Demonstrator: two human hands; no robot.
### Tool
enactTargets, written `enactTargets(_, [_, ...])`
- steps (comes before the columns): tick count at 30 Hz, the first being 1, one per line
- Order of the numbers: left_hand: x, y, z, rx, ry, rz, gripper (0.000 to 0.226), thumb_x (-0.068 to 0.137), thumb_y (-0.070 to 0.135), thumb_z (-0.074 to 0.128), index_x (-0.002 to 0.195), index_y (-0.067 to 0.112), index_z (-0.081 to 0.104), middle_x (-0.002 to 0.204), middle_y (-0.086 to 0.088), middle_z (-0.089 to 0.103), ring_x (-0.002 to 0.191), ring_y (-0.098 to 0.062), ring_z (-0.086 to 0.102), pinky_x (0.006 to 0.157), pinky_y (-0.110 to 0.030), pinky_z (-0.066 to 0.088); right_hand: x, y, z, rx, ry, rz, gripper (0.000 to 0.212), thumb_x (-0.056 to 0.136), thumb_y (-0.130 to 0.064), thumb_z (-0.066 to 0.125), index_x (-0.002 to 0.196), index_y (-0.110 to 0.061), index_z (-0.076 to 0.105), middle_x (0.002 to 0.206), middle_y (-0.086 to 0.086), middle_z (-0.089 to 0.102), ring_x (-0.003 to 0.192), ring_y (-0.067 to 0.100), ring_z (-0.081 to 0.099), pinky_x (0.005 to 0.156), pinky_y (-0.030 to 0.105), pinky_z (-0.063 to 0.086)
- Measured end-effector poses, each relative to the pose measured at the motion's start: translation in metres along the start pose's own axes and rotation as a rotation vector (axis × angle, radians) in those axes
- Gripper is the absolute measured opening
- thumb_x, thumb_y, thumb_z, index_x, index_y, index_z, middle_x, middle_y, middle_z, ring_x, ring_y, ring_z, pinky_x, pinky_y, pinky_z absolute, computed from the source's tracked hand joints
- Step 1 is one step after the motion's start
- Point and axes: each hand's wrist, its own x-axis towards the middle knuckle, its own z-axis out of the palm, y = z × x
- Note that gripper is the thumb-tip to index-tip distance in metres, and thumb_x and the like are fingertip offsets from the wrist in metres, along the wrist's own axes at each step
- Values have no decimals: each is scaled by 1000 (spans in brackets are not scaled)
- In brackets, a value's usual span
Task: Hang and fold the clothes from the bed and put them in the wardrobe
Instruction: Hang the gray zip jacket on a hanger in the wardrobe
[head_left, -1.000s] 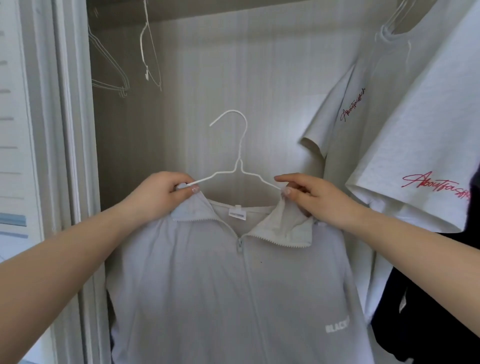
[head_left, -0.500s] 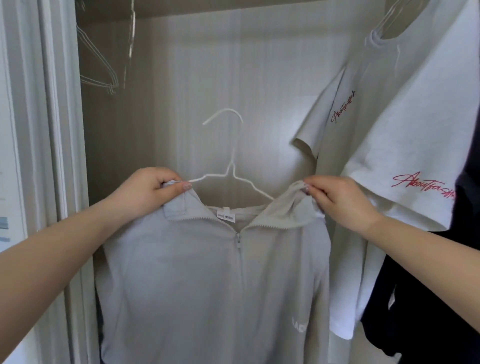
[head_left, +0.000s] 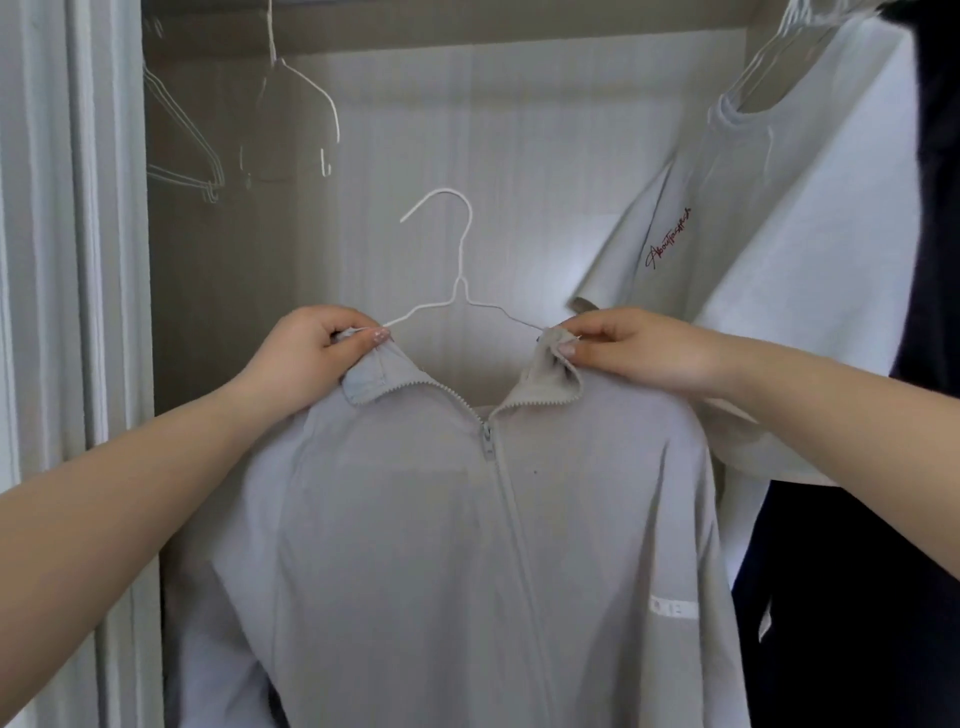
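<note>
Both hands (head_left: 306, 353) pinch jacket (head_left: 467, 545) collar — hanger (head_left: 457, 275) inside, unhung.

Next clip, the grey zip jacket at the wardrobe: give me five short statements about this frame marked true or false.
1. Both hands, left hand and right hand, pinch the grey jacket at its collar. True.
2. The white hanger is hooked on the rail. False: its hook is free in the air.
3. The jacket's zip is fully open. False: it is closed up to the collar.
4. A white T-shirt with red script hangs to the right. True.
5. Empty hangers hang at upper left. True.
</note>
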Motion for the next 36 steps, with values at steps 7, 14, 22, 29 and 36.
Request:
enactTargets(7, [47, 26, 0, 51, -4, 53, 16, 93, 19, 59, 97, 16, 74, 96, -3, 68, 91, -16, 60, 73, -18, 40, 13, -31, -35, -265, 214, -39, 21, 92, -38, 57, 72, -31, 57, 62, -11, 52, 58, 3, 47, 52, 9, 34])
enactTargets(14, [94, 55, 3, 53, 164, -9, 32, 91, 27, 61, 121, 15, 65, 111, -7, 64, 102, -18, 56, 80, -16, 33, 32, -35, -67, 45, 401, 110, 21, 92, -29, 59, 90, -11, 68, 86, 3, 64, 77, 14, 55, 71, 25, 44])
enactTargets(22, [128, 94, 35, -338, 19, -188, 46, 90, 45, 59, 131, 24, 58, 129, 3, 58, 120, -13, 53, 105, -23, 35, 38, -50, -90, 901, 128, 210, 25, 88, -17, 59, 106, -3, 69, 102, 14, 72, 89, 24, 70, 75, 32, 57])
enactTargets(29, [141, 122, 66, -918, -150, -304, 41, 94, 55, 42, 91, 27, 71, 77, 9, 75, 70, -6, 71, 63, -23, 54, 51, -45, -73, 917, 267, 17, 21, 90, -6, 59, 73, -4, 72, 67, 9, 72, 55, 15, 69, 45, 17, 49])
enactTargets(36, [164, 160, 91, -1106, -180, -208, 39, 95, 48, 47, 112, 20, 68, 104, -4, 74, 97, -18, 70, 88, -33, 53, 78, -31, -97, 919, 485, 10, 10, 91, -4, 56, 84, 0, 62, 70, 15, 67, 58, 24, 66, 53, 27, 53])
